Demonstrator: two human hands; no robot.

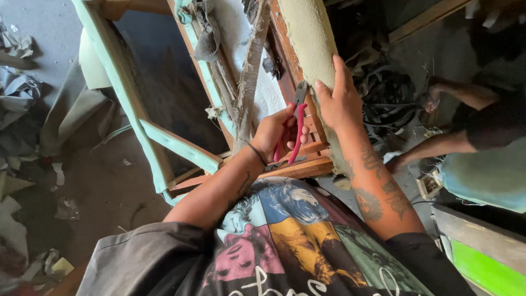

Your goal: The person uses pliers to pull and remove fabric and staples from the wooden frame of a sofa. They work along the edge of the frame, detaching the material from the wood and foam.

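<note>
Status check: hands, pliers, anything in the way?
Left hand grips pink-handled pliers, tip at chair frame. Right hand pressing beige padding. Loose webbing strap beside the left hand.

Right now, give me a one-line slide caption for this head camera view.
Left hand grips pink-handled pliers against a stripped wooden chair frame while the right hand steadies its beige foam padding.

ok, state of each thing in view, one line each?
pliers: gripped in left hand, jaws at the frame edge
padded arm: stripped to bare padding, right hand flat on it
chair frame: tipped over, mint paint, uncovered
webbing strap: frayed, on the frame
</note>
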